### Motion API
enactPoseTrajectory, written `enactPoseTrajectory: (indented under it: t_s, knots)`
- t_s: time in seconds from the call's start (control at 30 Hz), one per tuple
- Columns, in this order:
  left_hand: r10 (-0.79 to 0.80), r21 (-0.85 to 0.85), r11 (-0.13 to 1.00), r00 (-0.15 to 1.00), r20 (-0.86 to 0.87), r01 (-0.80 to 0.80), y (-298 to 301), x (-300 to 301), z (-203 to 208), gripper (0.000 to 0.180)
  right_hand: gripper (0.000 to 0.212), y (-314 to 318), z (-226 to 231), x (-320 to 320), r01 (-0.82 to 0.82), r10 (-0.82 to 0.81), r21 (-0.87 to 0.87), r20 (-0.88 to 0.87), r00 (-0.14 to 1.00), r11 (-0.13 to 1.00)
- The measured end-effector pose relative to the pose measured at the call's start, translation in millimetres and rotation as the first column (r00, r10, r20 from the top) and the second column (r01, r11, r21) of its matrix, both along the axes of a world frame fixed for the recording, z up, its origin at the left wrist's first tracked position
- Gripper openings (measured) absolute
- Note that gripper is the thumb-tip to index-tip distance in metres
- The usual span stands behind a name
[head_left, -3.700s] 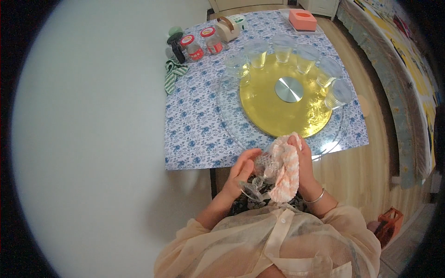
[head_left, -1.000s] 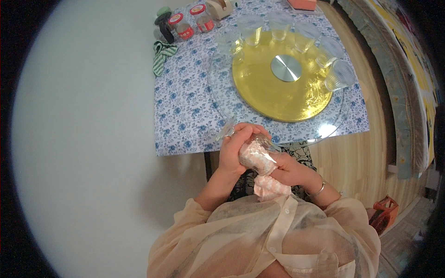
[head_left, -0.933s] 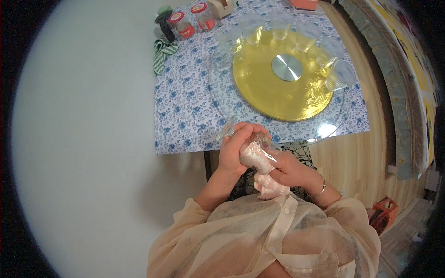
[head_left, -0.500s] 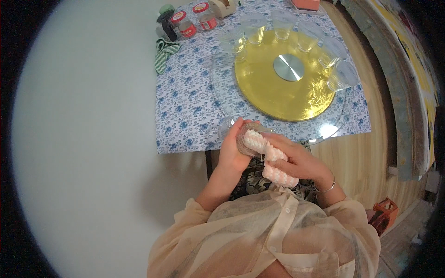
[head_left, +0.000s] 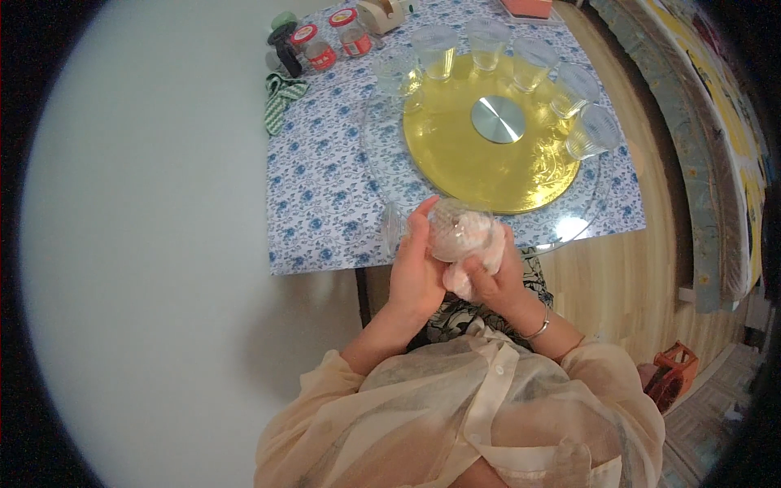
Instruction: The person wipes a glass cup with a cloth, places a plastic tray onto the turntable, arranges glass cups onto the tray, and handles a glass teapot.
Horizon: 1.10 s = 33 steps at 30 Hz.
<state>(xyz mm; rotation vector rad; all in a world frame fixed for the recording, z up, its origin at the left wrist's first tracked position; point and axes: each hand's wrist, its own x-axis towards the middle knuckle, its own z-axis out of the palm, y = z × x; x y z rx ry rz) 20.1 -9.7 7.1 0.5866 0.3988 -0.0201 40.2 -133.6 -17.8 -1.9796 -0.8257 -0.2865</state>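
Observation:
My left hand point(head_left: 413, 272) is wrapped round a clear drinking glass point(head_left: 443, 236) just off the table's front edge. A pink-and-white cloth point(head_left: 460, 282) is bunched in my right hand point(head_left: 500, 281), which presses it against the glass. Part of the cloth shows pale through the clear wall; whether it lies inside or behind the glass I cannot tell. Just left of my left fingers, another clear glass point(head_left: 394, 224) stands near the rim of the glass turntable point(head_left: 370, 167), partly hidden by that hand.
Several clear ribbed glasses point(head_left: 488, 47) stand in an arc along the turntable's far and right side, around its gold disc point(head_left: 439, 150). At the back left are two red-lidded jars point(head_left: 351, 37), a black-topped bottle point(head_left: 285, 49), a green checked cloth point(head_left: 281, 102) and a tape dispenser point(head_left: 381, 15).
The glass has turned in my left hand, so its clear wall now faces up. My right hand has moved left and up with the cloth, bunching it tighter against the glass.

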Motion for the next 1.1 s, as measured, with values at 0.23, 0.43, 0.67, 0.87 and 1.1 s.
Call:
enactPoseTrajectory:
  t_s: [0.23, 0.43, 0.67, 0.87, 1.1]
  knots:
    - [-0.275, 0.706, 0.640, 0.768, 0.579, -0.303, 17.7, 12.2, -25.5, 0.037, 0.034, 12.9, 20.5, 3.2, 0.426, 0.442, 0.573, -0.816, 0.372, 0.700]
    - [0.043, 0.585, 0.795, 0.978, 0.203, -0.157, 7.1, 10.9, 1.7, 0.032, 0.025, 30.7, 19.4, -3.4, 0.403, -0.005, 0.366, -0.735, 0.679, 0.839]
    - [0.127, 0.107, 0.987, 0.988, -0.084, -0.117, 3.7, 8.3, -11.3, 0.036, 0.027, 32.6, 13.7, -1.6, 0.366, 0.040, 0.413, -0.707, 0.707, 0.834]
    - [-0.121, 0.730, 0.595, 0.860, 0.495, -0.337, 18.8, 4.4, -33.0, 0.032, 0.035, 16.2, 20.4, 15.5, 0.424, 0.441, 0.485, -0.874, 0.204, 0.765]
    - [0.166, 0.059, 0.985, 0.981, -0.095, -0.161, 15.5, 13.3, -4.0, 0.033, 0.035, 27.9, 19.7, -10.7, 0.210, 0.158, 0.386, -0.730, 0.665, 0.898]
